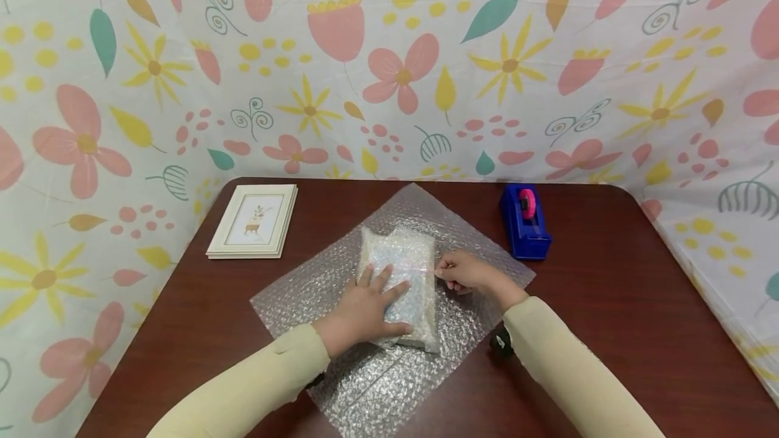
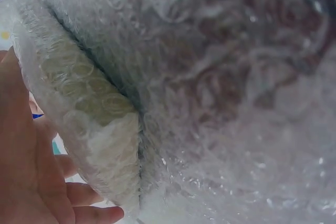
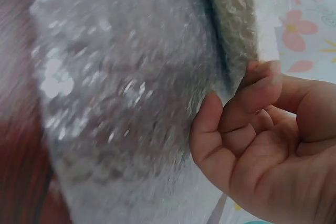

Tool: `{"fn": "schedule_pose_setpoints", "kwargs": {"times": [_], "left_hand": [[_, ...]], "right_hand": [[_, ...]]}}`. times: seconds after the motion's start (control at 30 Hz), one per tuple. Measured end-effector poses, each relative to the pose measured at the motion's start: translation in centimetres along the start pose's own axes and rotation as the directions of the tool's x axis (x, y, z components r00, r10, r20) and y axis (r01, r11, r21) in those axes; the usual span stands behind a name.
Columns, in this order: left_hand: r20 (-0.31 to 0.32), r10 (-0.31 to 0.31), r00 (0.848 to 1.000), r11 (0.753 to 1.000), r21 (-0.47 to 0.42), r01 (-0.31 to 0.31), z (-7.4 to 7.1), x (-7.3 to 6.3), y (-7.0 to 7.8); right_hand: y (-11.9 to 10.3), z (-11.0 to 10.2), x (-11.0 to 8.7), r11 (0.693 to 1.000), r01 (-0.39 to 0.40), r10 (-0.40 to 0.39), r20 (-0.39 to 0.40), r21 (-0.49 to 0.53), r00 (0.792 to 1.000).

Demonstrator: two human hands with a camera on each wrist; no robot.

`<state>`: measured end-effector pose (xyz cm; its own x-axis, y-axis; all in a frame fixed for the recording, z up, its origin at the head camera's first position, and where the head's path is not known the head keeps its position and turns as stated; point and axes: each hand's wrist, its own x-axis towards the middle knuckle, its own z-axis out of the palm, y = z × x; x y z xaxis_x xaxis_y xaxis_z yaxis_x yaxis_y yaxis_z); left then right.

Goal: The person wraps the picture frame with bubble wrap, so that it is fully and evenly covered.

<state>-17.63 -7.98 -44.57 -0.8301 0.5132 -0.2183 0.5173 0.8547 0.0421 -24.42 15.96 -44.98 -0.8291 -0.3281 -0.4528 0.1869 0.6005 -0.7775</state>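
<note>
A flat rectangular package [image 1: 420, 303] in bubble wrap lies in the middle of a larger bubble wrap sheet [image 1: 377, 384]. Cream sides show through its wrapping in the left wrist view [image 2: 79, 82]. My left hand [image 1: 362, 309] rests on top of the package with fingers spread. At the package's right edge is my right hand [image 1: 465, 272], thumb and index finger pinched together and the other fingers curled. A faint thin strip of tape [image 1: 420, 268] runs across the package top to those fingertips. The right wrist view shows the pinch right at the wrapped side [image 3: 239, 19].
A white picture frame [image 1: 252, 222] with a small deer drawing lies at the back left of the brown table [image 1: 608, 276]. Back right stands a blue tape dispenser [image 1: 526, 222] with a pink-cored roll. A flower-patterned cloth [image 1: 402, 120] hangs behind the table.
</note>
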Motion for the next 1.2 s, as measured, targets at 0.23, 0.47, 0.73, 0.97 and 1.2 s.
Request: {"fn": "schedule_pose_setpoints", "kwargs": {"times": [0.23,0.47,0.73,0.97,1.2], "left_hand": [[0.008,0.003,1.000,1.000,-0.009,-0.003,0.03,0.13,-0.13],[0.004,0.005,1.000,1.000,-0.020,-0.004,0.56,0.32,-0.29],[0.001,0.002,1.000,0.999,-0.044,-0.002,0.81,0.38,-0.33],[0.000,0.006,1.000,0.998,-0.062,-0.006,0.93,0.25,-0.32],[-0.003,0.001,1.000,0.997,-0.075,-0.001,0.63,0.17,-0.20]], "right_hand": [[-0.15,-0.08,0.03,0.996,-0.057,0.055,-0.025,-0.065,0.998],[-0.62,0.29,0.29,0.992,-0.097,0.095,-0.029,-0.076,0.995],[-0.81,0.55,0.46,0.984,-0.143,0.138,-0.061,-0.101,0.989],[-0.64,0.68,0.58,0.979,-0.159,0.151,-0.073,-0.126,0.986],[-0.78,0.73,0.37,0.980,-0.157,0.148,-0.083,-0.121,0.986]]}}
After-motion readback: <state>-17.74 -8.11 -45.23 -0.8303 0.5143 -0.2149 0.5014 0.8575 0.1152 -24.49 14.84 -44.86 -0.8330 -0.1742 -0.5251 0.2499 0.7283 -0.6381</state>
